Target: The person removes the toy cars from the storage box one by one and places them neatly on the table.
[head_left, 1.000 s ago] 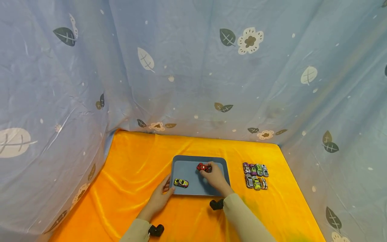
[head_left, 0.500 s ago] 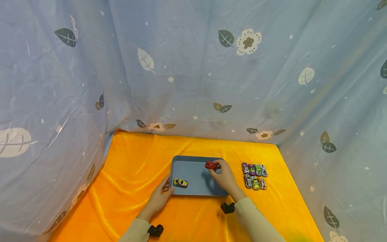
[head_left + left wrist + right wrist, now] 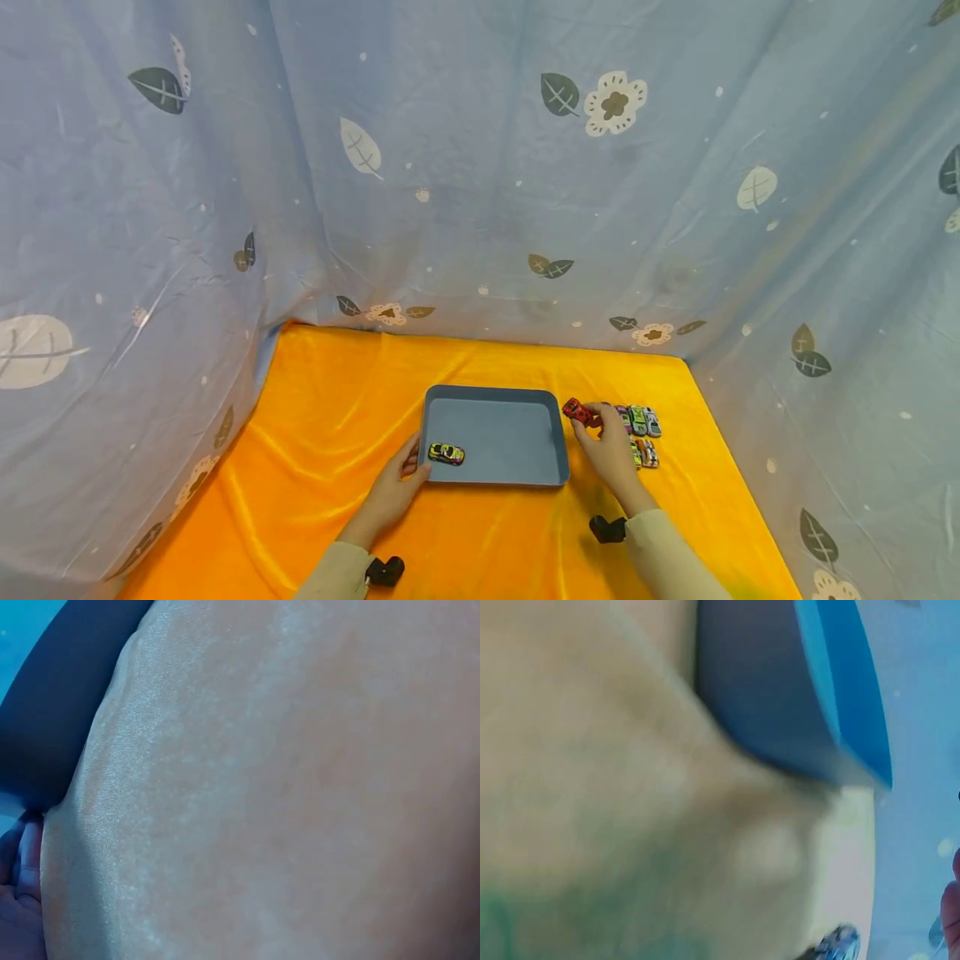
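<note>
In the head view my right hand pinches a red toy car between thumb and fingers, just beyond the tray's right edge. My left hand grips the left side of a blue-grey rectangular tray, thumb by the near left corner. One yellow toy car with dark markings lies inside, near that corner. The left wrist view catches the tray's outer wall with curled fingers beside it. At the right wrist view's edge only a bit of the fingers shows; the held car is out of sight.
Right of the tray, several small toy cars stand in two rows, partly covered by my right hand. An orange cloth covers the surface. Blue curtains with leaf and flower prints enclose the back and both sides.
My right hand has carried the red toy car rightward, from over the tray out past its right edge toward the rows of cars. My left hand stays on the tray.
</note>
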A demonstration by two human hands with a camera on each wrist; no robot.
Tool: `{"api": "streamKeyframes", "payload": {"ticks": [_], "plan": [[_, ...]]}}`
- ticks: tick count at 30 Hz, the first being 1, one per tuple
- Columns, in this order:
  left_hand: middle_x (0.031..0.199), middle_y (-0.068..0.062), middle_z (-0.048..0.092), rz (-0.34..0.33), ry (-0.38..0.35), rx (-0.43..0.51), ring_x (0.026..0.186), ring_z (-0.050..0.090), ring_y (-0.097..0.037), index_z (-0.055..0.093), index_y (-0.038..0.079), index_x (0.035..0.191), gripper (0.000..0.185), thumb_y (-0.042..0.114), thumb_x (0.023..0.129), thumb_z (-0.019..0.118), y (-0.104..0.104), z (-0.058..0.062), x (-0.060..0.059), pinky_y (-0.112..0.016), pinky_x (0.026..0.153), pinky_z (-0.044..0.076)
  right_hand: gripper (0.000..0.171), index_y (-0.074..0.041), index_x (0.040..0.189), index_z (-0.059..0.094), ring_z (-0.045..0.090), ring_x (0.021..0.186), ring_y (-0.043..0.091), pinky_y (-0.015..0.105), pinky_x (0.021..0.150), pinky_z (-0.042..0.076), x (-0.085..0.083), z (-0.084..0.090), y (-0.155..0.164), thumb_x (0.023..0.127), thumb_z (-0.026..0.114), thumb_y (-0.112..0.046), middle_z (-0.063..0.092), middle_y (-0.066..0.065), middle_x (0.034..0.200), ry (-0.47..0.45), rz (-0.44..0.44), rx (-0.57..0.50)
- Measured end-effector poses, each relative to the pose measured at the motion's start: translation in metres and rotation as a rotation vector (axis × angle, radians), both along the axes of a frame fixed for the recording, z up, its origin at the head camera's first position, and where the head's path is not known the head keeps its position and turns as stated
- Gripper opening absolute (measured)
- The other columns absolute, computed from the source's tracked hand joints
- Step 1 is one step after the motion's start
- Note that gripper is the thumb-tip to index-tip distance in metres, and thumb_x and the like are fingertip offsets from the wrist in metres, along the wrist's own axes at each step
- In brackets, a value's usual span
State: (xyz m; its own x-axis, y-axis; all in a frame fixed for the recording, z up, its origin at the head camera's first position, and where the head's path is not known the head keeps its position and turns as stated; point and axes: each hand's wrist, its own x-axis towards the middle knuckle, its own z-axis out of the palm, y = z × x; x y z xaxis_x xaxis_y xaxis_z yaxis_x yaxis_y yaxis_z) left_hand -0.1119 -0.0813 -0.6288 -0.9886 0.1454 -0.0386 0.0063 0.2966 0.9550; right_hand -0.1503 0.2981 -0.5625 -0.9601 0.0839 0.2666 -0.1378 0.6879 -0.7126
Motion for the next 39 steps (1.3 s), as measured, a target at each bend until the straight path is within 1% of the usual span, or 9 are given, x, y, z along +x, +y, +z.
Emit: {"api": "streamKeyframes", "payload": {"ticks": [4, 8, 14, 19, 25, 29, 33, 36, 39], "plan": [[0.143, -0.005, 0.047, 0.005, 0.001, -0.018, 0.119, 0.05, -0.021, 0.029, 0.02, 0.154, 0.067, 0.025, 0.096, 0.062, 0.0, 0.001, 0.0, -0.043, 0.101, 0.041, 0.037, -0.006, 0.123, 0.058, 0.056, 0.087, 0.026, 0.028, 0.065, 0.046, 0.003, -0.005, 0.019, 0.092, 0.068, -0.024, 0.056, 0.008, 0.107, -0.001, -0.043, -0.017], [0.143, -0.005, 0.047, 0.003, 0.003, -0.024, 0.118, 0.05, -0.021, 0.029, 0.02, 0.154, 0.067, 0.025, 0.096, 0.062, 0.0, 0.003, 0.0, -0.042, 0.101, 0.041, 0.041, -0.007, 0.129, 0.054, 0.053, 0.087, 0.022, 0.026, 0.059, 0.048, 0.009, -0.009, 0.036, 0.095, 0.064, -0.028, 0.054, 0.009, 0.112, -0.037, -0.109, -0.042], [0.142, -0.003, 0.047, 0.01, 0.001, -0.024, 0.118, 0.05, -0.02, 0.03, 0.02, 0.153, 0.066, 0.024, 0.096, 0.063, 0.0, 0.003, 0.001, -0.042, 0.101, 0.041, 0.045, -0.004, 0.131, 0.052, 0.05, 0.087, 0.022, 0.029, 0.063, 0.047, 0.016, -0.01, 0.057, 0.096, 0.061, -0.03, 0.053, 0.012, 0.11, -0.098, -0.18, -0.036], [0.141, -0.004, 0.048, 0.009, 0.008, -0.021, 0.117, 0.051, -0.02, 0.031, 0.019, 0.153, 0.066, 0.026, 0.096, 0.063, 0.0, 0.0, -0.001, -0.041, 0.1, 0.042, 0.048, -0.002, 0.132, 0.051, 0.048, 0.088, 0.023, 0.027, 0.063, 0.044, 0.02, -0.012, 0.072, 0.096, 0.06, -0.031, 0.052, 0.013, 0.111, -0.108, -0.245, -0.038], [0.141, -0.005, 0.049, 0.005, 0.006, -0.021, 0.117, 0.051, -0.02, 0.03, 0.019, 0.153, 0.066, 0.027, 0.096, 0.063, -0.001, 0.001, -0.001, -0.041, 0.1, 0.042, 0.056, 0.002, 0.136, 0.043, 0.045, 0.094, 0.025, 0.025, 0.064, 0.042, 0.025, -0.017, 0.091, 0.099, 0.052, -0.039, 0.049, 0.016, 0.115, -0.184, -0.35, -0.124], [0.141, -0.005, 0.048, 0.004, -0.005, -0.025, 0.116, 0.052, -0.02, 0.03, 0.02, 0.154, 0.066, 0.026, 0.096, 0.062, 0.0, 0.001, -0.001, -0.042, 0.1, 0.042, 0.064, 0.006, 0.139, 0.037, 0.043, 0.101, 0.031, 0.028, 0.071, 0.04, 0.028, -0.024, 0.105, 0.1, 0.047, -0.044, 0.045, 0.023, 0.121, -0.24, -0.423, -0.195], [0.14, -0.006, 0.049, 0.005, -0.012, -0.023, 0.115, 0.052, -0.021, 0.03, 0.02, 0.153, 0.066, 0.025, 0.096, 0.062, 0.0, 0.001, -0.002, -0.043, 0.099, 0.042, 0.072, 0.012, 0.14, 0.032, 0.041, 0.111, 0.04, 0.042, 0.087, 0.042, 0.03, -0.032, 0.12, 0.1, 0.044, -0.046, 0.04, 0.03, 0.127, -0.304, -0.465, -0.276], [0.14, -0.006, 0.049, 0.004, -0.013, -0.022, 0.115, 0.052, -0.021, 0.03, 0.021, 0.153, 0.065, 0.025, 0.096, 0.062, 0.0, 0.001, -0.002, -0.043, 0.099, 0.042, 0.078, 0.013, 0.143, 0.029, 0.038, 0.12, 0.043, 0.052, 0.1, 0.036, 0.031, -0.039, 0.127, 0.099, 0.044, -0.05, 0.037, 0.033, 0.133, -0.374, -0.492, -0.341], [0.14, -0.006, 0.048, 0.003, -0.009, -0.025, 0.116, 0.052, -0.021, 0.03, 0.021, 0.154, 0.065, 0.024, 0.097, 0.062, 0.0, 0.002, -0.001, -0.044, 0.099, 0.042, 0.084, 0.012, 0.145, 0.025, 0.034, 0.127, 0.045, 0.054, 0.106, 0.029, 0.03, -0.045, 0.13, 0.097, 0.045, -0.053, 0.034, 0.034, 0.139, -0.418, -0.506, -0.394]]}}
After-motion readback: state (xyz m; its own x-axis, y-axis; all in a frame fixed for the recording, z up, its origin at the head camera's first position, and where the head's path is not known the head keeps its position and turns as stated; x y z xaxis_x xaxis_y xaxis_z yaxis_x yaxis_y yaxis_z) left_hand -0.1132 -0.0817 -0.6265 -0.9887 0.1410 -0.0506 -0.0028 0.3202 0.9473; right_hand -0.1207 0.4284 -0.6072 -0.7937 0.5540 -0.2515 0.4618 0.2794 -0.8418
